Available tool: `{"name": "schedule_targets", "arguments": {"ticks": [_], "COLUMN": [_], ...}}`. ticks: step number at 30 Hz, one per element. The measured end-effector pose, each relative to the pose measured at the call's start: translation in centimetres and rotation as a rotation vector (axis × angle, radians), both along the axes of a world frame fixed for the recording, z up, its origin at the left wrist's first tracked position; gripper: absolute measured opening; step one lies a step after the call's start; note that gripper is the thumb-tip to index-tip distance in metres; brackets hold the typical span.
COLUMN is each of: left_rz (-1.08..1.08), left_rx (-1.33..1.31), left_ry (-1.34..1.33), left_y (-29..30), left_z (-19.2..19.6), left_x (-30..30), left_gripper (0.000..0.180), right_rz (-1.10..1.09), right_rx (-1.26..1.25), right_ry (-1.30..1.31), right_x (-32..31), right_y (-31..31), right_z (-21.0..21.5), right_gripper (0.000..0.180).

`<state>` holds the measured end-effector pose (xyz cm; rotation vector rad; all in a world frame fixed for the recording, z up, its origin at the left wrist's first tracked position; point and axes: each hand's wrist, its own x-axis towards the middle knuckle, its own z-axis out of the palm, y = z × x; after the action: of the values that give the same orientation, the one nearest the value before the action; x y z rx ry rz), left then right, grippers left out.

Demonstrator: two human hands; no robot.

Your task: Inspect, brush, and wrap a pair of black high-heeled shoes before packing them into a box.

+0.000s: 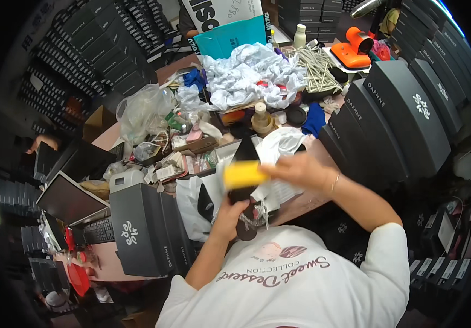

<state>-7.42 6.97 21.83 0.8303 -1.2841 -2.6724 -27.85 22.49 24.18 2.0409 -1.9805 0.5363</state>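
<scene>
Cluttered counter (pixel 301 205) is lying below; left hand (pixel 230 213) is gripping a black shoe (pixel 242 164) upright, steadying it, while right hand (pixel 295 169), fingers pressed, is rubbing a yellow sponge (pixel 243 175) on it.

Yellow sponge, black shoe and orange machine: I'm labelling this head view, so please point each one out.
yellow sponge (pixel 243 174), head view, middle of its flat yellow face.
black shoe (pixel 245 151), head view, upper part above the sponge.
orange machine (pixel 354 48), head view, its orange body at the table's far end.
</scene>
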Motion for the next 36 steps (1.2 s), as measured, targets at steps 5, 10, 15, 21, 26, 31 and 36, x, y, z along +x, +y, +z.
{"name": "schedule_targets", "arguments": {"ticks": [5, 10, 15, 21, 26, 31, 36], "left_rz": [-0.101, -0.183, -0.123, 0.053, -0.007, 0.188, 0.333], "left_rx": [0.356, 0.756, 1.089, 1.037, 1.072, 0.545, 0.397], "left_ry": [-0.068, 0.122, 0.368, 0.470, 0.315, 0.267, -0.090], "left_y": [-3.5, -3.4, -3.3, -3.2, -3.6, -2.6, -2.7], "left_z": [-1.5, -3.2, -5.0, -5.2, -5.8, -8.6, -4.4], "left_x": [2.6, 4.3, 3.3, 1.1, 1.1, 2.9, 2.1], "left_gripper": [0.024, 0.030, 0.052, 0.037, 0.036, 0.041, 0.038], "right_rz": [-0.261, -0.364, -0.143, 0.011, -0.139, 0.074, 0.056], "right_rx": [-0.119, -0.017, 0.023, -0.125, -0.048, 0.221, 0.246], "right_ry": [-0.069, -0.305, -0.144, -0.269, -0.282, -0.803, -1.050], "right_x": [-1.8, -3.6, 1.0, 3.6, 1.7, 7.6, 8.6], "right_y": [-1.6, -0.9, -2.6, -3.7, -3.9, -4.1, -5.4], "right_z": [-1.2, -3.4, -2.2, 0.2, -2.2, -0.5, -1.6], "right_gripper": [0.047, 0.051, 0.047, 0.047, 0.046, 0.064, 0.026]}}
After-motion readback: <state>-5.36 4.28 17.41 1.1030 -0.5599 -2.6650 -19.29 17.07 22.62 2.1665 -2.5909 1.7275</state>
